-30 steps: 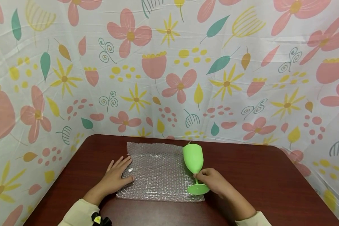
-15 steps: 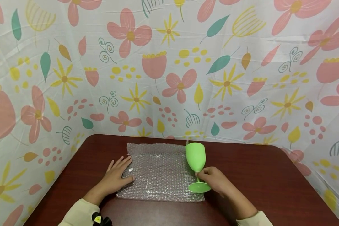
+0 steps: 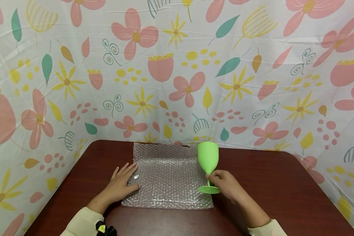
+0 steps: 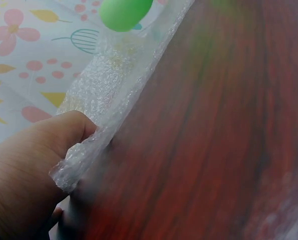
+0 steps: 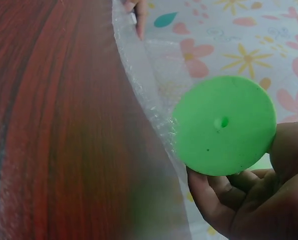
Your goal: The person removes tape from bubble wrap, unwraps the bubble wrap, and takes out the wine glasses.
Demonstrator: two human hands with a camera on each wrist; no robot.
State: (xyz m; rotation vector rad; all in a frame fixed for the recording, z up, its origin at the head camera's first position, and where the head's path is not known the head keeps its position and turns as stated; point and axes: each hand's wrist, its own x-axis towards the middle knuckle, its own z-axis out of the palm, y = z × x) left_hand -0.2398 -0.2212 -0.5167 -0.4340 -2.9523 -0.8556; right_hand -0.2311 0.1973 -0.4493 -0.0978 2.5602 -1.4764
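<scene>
A green plastic goblet (image 3: 208, 157) stands upright in my right hand (image 3: 225, 186), which pinches its stem with thumb and fingers. It overlaps the right edge of a sheet of clear bubble wrap (image 3: 168, 183) in the head view. The round underside of its foot (image 5: 224, 125) faces the right wrist camera, with curled fingers below. My left hand (image 3: 119, 185) rests with spread, fairly straight fingers on the left edge of the wrap. In the left wrist view, the thumb (image 4: 71, 127) lies over the wrap's edge. A small white patch (image 3: 136, 177) shows near those fingers.
The bubble wrap lies on a dark red-brown wooden table (image 3: 277, 183), its far strip (image 3: 162, 150) close to the back edge. A flower-printed white curtain (image 3: 177, 72) hangs behind the table and along both sides. A black strapped device (image 3: 105, 228) sits at the left sleeve.
My right hand has moved the goblet up and slightly right in the head view, and it is now more upright. The wrap's far strip has shifted up. The left hand has stayed still.
</scene>
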